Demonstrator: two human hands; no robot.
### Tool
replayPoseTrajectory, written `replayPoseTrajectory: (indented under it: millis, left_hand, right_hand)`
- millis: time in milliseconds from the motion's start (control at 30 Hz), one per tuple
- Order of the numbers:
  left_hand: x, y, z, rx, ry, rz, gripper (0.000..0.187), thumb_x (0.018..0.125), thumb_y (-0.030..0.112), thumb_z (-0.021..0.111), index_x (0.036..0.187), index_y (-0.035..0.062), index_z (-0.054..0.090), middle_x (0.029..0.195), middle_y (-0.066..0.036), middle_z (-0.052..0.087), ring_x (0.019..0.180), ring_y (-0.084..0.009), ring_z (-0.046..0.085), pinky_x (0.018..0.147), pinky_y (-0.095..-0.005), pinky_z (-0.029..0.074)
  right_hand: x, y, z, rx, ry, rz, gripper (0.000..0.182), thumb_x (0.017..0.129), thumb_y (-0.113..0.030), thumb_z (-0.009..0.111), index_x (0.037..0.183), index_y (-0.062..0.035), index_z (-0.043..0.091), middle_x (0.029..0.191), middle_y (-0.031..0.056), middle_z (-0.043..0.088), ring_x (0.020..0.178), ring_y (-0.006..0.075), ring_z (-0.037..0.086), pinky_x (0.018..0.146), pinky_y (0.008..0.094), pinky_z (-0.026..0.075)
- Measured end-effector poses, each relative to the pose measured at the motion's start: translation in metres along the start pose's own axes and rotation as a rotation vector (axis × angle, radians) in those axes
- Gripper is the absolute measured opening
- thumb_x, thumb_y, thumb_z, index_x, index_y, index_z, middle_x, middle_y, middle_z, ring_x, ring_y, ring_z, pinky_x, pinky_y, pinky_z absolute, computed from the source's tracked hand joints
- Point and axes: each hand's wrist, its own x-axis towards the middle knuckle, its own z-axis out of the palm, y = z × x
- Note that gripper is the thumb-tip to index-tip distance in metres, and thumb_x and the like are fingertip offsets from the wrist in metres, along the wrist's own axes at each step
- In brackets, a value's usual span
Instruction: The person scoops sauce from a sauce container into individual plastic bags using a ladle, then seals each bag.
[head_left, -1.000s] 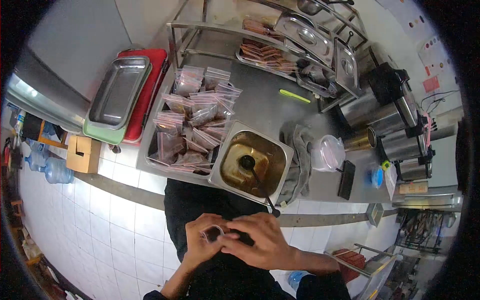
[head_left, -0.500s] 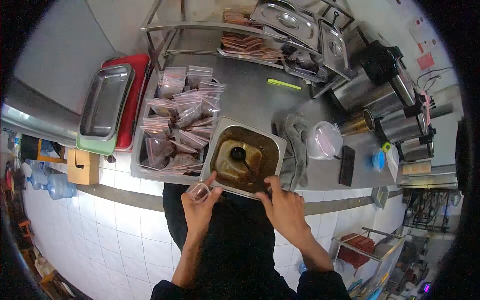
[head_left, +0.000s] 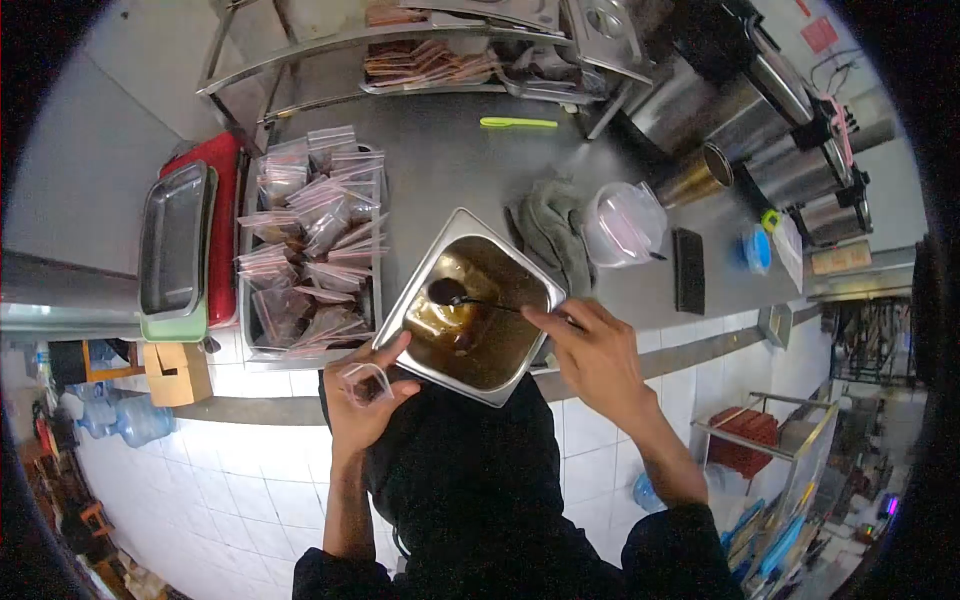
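A square metal pan [head_left: 415,284] with brown liquid in it sits tilted at the counter's front edge, partly over the edge. My left hand [head_left: 362,405] holds a small clear plastic bag [head_left: 366,383], its mouth spread, beside the pan's left corner. My right hand [head_left: 600,358] grips the handle of a black ladle [head_left: 447,292] at the pan's right side. The ladle's bowl is over the liquid near the pan's middle. Left of the pan, a metal tray [head_left: 376,290] is heaped with filled zip bags [head_left: 325,222].
A grey cloth [head_left: 552,232], a clear plastic tub [head_left: 625,224] and a black phone-like object [head_left: 689,270] lie to the right. Behind is a yellow-green cutter [head_left: 518,122] below a metal rack [head_left: 330,62]. Large pots [head_left: 740,110] stand back right; stacked trays [head_left: 172,240] at left.
The pan has turned and its near edge sits closer to my body. The ladle has swung so its handle points right, with my right hand farther right. The whole view has shifted.
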Motion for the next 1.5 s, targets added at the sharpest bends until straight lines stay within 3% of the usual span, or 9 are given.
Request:
replayPoseTrajectory:
  millis: [167, 333, 667, 867, 933, 1133, 1333, 1400, 1500]
  left_hand:
    - [-0.004, -0.001, 0.001, 0.017, -0.088, 0.168, 0.066, 0.061, 0.03, 0.09, 0.116, 0.0007, 0.069, 0.11, -0.018, 0.069, 0.094, -0.0172, 0.065, 0.083, -0.0293, 0.048]
    - [-0.015, -0.002, 0.001, 0.014, -0.096, 0.178, 0.066, 0.058, 0.027, 0.09, 0.117, 0.0055, 0.069, 0.117, -0.02, 0.067, 0.099, -0.018, 0.065, 0.085, -0.0288, 0.049]
    - [-0.016, -0.02, -0.004, -0.017, -0.048, 0.276, 0.06, 0.06, 0.013, 0.085, 0.118, 0.0053, 0.069, 0.112, -0.019, 0.069, 0.081, -0.0128, 0.065, 0.066, -0.0242, 0.049]
    - [-0.024, -0.021, 0.0, -0.072, -0.026, 0.184, 0.053, 0.068, 0.021, 0.085, 0.115, 0.0026, 0.07, 0.118, -0.02, 0.067, 0.081, -0.0124, 0.066, 0.065, -0.0233, 0.051]
    - [-0.025, -0.033, 0.002, 0.03, -0.022, 0.385, 0.049, 0.071, 0.016, 0.08, 0.117, 0.0026, 0.069, 0.117, -0.021, 0.066, 0.084, -0.0131, 0.067, 0.066, -0.0232, 0.053]
    - [-0.041, -0.028, 0.007, 0.026, 0.001, 0.319, 0.058, 0.06, 0.005, 0.08, 0.117, 0.0024, 0.069, 0.12, -0.021, 0.066, 0.093, -0.0183, 0.068, 0.075, -0.0261, 0.052]
    - [-0.051, -0.03, 0.02, -0.027, 0.023, 0.314, 0.057, 0.062, 0.0, 0.078, 0.118, 0.0023, 0.068, 0.124, -0.02, 0.064, 0.099, -0.016, 0.065, 0.075, -0.0234, 0.052]
    - [-0.055, -0.029, 0.023, -0.19, 0.028, 0.206, 0.054, 0.066, 0.001, 0.08, 0.119, 0.0031, 0.068, 0.124, -0.019, 0.063, 0.098, -0.0142, 0.064, 0.074, -0.0225, 0.05]
    - [-0.054, -0.033, 0.021, -0.115, 0.066, 0.307, 0.05, 0.071, 0.01, 0.082, 0.118, 0.0023, 0.068, 0.124, -0.019, 0.064, 0.102, -0.0165, 0.063, 0.074, -0.0219, 0.048]
  right_hand:
    - [0.003, 0.006, 0.018, -0.072, 0.007, -0.232, 0.039, 0.075, -0.007, 0.063, 0.113, -0.0165, 0.067, 0.093, 0.003, 0.054, 0.087, 0.0203, 0.062, 0.063, 0.0318, 0.056]
    - [-0.017, 0.01, -0.006, -0.174, -0.001, -0.185, 0.042, 0.073, -0.01, 0.065, 0.114, -0.0174, 0.067, 0.095, 0.0029, 0.053, 0.087, 0.02, 0.062, 0.064, 0.0312, 0.055]
    - [-0.031, -0.004, 0.022, -0.179, 0.083, -0.061, 0.049, 0.074, -0.005, 0.063, 0.121, -0.0198, 0.062, 0.1, 0.0046, 0.054, 0.07, 0.02, 0.064, 0.054, 0.0315, 0.054]
    - [-0.05, -0.023, 0.033, -0.174, 0.103, -0.016, 0.045, 0.078, -0.007, 0.063, 0.121, -0.0169, 0.062, 0.096, 0.0066, 0.052, 0.067, 0.02, 0.063, 0.05, 0.0319, 0.052]
    - [-0.045, -0.021, 0.033, -0.2, 0.172, 0.034, 0.043, 0.08, -0.007, 0.062, 0.122, -0.0164, 0.063, 0.094, 0.0065, 0.051, 0.065, 0.0204, 0.062, 0.049, 0.032, 0.052]
    - [-0.063, -0.04, 0.045, -0.216, 0.113, 0.102, 0.043, 0.082, -0.007, 0.061, 0.124, -0.0138, 0.061, 0.097, 0.0087, 0.049, 0.068, 0.0233, 0.062, 0.056, 0.0362, 0.053]
    - [-0.028, -0.056, 0.036, -0.503, 0.205, 0.018, 0.035, 0.073, -0.008, 0.063, 0.108, -0.0037, 0.063, 0.091, 0.0091, 0.05, 0.068, 0.0218, 0.062, 0.054, 0.0329, 0.054]
    - [-0.036, -0.064, 0.049, -0.623, -0.005, -0.035, 0.035, 0.073, -0.011, 0.063, 0.106, 0.0005, 0.06, 0.092, 0.0105, 0.051, 0.069, 0.0216, 0.063, 0.054, 0.0313, 0.054]
    - [-0.039, -0.081, 0.037, -0.62, 0.02, -0.067, 0.032, 0.074, -0.011, 0.062, 0.103, 0.0033, 0.06, 0.091, 0.0116, 0.053, 0.065, 0.0208, 0.063, 0.054, 0.0304, 0.054]
